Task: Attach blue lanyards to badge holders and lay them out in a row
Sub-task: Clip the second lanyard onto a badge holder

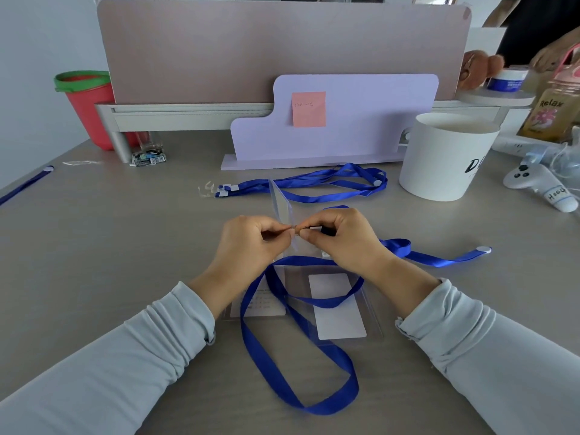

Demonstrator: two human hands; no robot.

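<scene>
Through the head camera I see both hands meeting just above the desk (125, 246); the left hand (251, 243) pinches a clear holder (281, 205) between thumb and forefinger, its other fingers curled; the holder stands on edge, tilted away from me, I judge so that its slot faces the other hand; the right hand (342, 240) pinches the small clip (317, 229) of a blue lanyard (301, 372) against that same edge, fingertips nearly touching the left ones; I cannot tell whether the clip is through the slot; the lanyard's loop trails slack toward me, lying across two flat holders (342, 309) that rest side by side beneath the wrists, probably waiting their turn; a pile (314, 183) of spare lanyards lies just behind the hands, near enough to reach; the desk is plain grey; at the back stands a pink divider (282, 48) with a lilac board (345, 120) and a pink note (309, 108) before it; a white tub (445, 155) sits to the right, with a controller (533, 180) and a bottle (555, 111) beyond; a red bucket (88, 108) stands far left.
</scene>
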